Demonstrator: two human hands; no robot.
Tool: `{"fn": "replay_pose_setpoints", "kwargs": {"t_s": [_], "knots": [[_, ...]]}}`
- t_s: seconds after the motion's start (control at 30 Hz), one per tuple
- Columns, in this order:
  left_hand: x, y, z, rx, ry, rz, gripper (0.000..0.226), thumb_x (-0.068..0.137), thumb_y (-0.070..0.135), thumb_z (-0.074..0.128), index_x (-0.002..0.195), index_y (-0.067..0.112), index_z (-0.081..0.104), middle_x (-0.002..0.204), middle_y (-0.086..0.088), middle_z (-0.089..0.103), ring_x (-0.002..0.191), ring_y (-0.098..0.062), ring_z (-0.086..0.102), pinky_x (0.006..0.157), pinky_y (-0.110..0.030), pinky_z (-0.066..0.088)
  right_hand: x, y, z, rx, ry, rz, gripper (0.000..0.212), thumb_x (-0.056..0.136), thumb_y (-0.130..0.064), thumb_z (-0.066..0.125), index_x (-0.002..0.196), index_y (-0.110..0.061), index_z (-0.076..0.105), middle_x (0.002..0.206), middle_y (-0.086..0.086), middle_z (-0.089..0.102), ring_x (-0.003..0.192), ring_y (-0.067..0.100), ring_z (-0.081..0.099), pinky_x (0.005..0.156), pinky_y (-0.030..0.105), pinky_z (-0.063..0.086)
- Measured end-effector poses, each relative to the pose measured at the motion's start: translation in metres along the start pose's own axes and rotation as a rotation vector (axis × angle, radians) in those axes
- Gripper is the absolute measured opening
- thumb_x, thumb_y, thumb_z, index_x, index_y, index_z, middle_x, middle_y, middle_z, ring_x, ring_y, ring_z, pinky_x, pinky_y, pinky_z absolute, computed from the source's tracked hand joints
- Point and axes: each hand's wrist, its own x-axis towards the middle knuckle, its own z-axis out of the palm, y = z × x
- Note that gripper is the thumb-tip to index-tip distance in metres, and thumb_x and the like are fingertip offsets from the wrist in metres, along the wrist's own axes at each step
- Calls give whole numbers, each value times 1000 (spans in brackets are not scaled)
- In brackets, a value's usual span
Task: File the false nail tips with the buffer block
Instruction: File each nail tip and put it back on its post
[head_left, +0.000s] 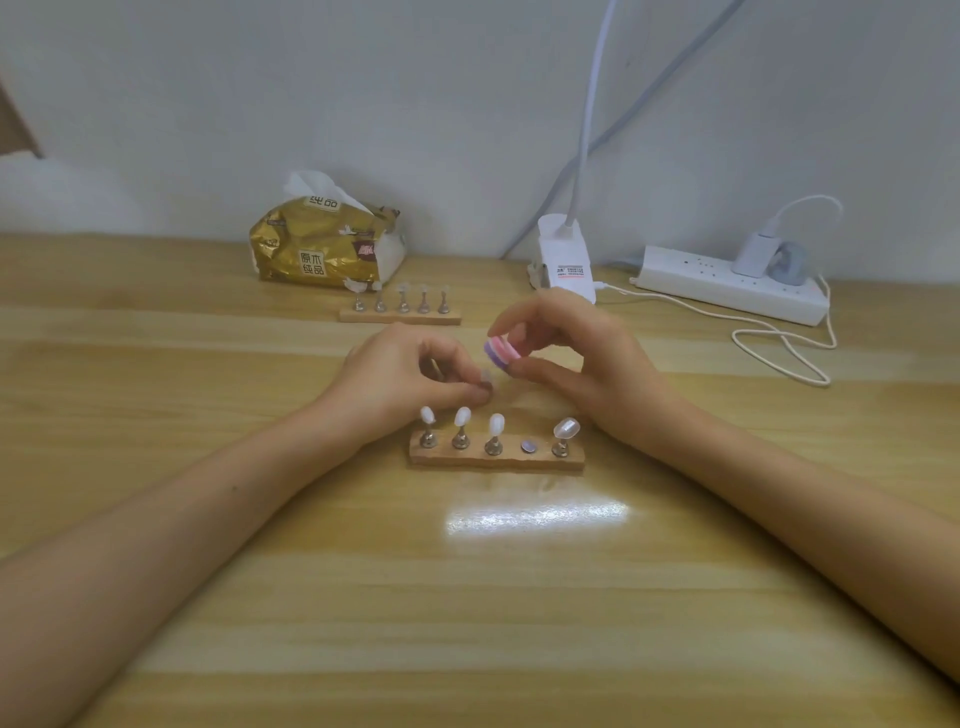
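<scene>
Filing of one tip is the step in hand, as we are judging from the head view. We are pinching one nail tip (487, 376) in the curled fingers of the left hand (405, 374), just above the table (467, 597). We are gripping the buffer block (501, 353) between thumb and fingers of the right hand (576, 358), its end nearly touching that tip. The next move is calling for short, light strokes along the tip edge. We are counting one block, four tips (462, 417) standing on the near wooden base (496, 461) with one seat (529, 446) vacant, and five pegs (403, 301) on the far base (400, 317).
</scene>
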Motion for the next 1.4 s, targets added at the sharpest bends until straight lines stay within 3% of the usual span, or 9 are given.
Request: {"fn": "replay_pose_setpoints", "kwargs": {"t_s": [0.23, 0.4, 0.5, 0.67, 0.77, 0.9, 1.13, 1.3, 1.4], "knots": [[0, 0, -1, -8, -11, -11, 10, 72, 34, 84, 80, 31, 78, 79, 2, 74, 72, -17, 63, 83, -44, 54, -3, 7, -4, -22, -30, 68, 14, 91, -5, 72, 103, -10, 70, 95, 9, 62, 89, 19, 64, 88, 37, 53], [0, -2, -6, -83, -126, -9, 10, 79, 23, 81, 85, 31, 80, 61, 12, 64, 61, 0, 54, 68, -25, 46, -3, 9, -8, 157, 63, 148, 16, 90, -9, 74, 105, -10, 71, 94, 12, 65, 85, 23, 68, 88, 43, 55], [1, -1, -9, -64, -155, -31, 19, 78, 17, 82, 89, 32, 78, 65, 15, 65, 64, 4, 57, 71, -17, 46, -3, 9, -7, 161, 11, 140, 20, 88, -5, 75, 106, -9, 71, 95, 11, 68, 87, 24, 69, 87, 42, 56], [-1, 0, -1, 17, 14, -24, 19, 66, 33, 89, 79, 32, 75, 69, 17, 67, 71, -3, 59, 82, -35, 50, -2, 9, -6, 206, 67, 177, 22, 87, -4, 75, 107, -9, 72, 94, 11, 70, 86, 19, 71, 84, 30, 56], [-2, 3, 1, 33, 24, -17, 16, 67, 30, 89, 74, 28, 75, 74, 11, 72, 79, -14, 65, 87, -45, 53, -2, 10, -8, 229, 110, 215, 21, 88, -4, 75, 107, -10, 72, 88, 11, 70, 84, 21, 71, 81, 32, 56], [-4, 4, 1, 55, 38, -2, 16, 67, 31, 88, 72, 25, 74, 75, 7, 73, 78, -17, 67, 84, -46, 54, -2, 7, -7, 184, 84, 208, 18, 87, -12, 77, 104, -14, 72, 94, 7, 70, 87, 19, 69, 82, 31, 56], [-4, 1, 1, 28, 51, 5, 22, 63, 30, 90, 65, 23, 70, 69, 13, 70, 68, -5, 63, 78, -37, 53, -2, 1, -7, 189, 62, 219, 23, 86, 0, 75, 99, -10, 58, 97, 10, 68, 87, 21, 70, 81, 30, 57], [-3, -1, -8, -25, -73, 36, 16, 68, 19, 88, 76, 21, 74, 75, 13, 73, 71, 4, 67, 65, -10, 49, -3, 1, -7, 183, 37, 239, 26, 85, 3, 75, 100, -5, 55, 97, 13, 70, 91, 25, 71, 85, 38, 59], [-3, -2, -15, -47, -123, 50, 17, 73, 13, 84, 82, 25, 78, 82, 14, 75, 77, 5, 68, 68, -7, 49, -3, 1, -7, 177, 33, 242, 27, 84, 2, 77, 98, -6, 55, 96, 11, 70, 89, 21, 72, 85, 36, 59]]}}
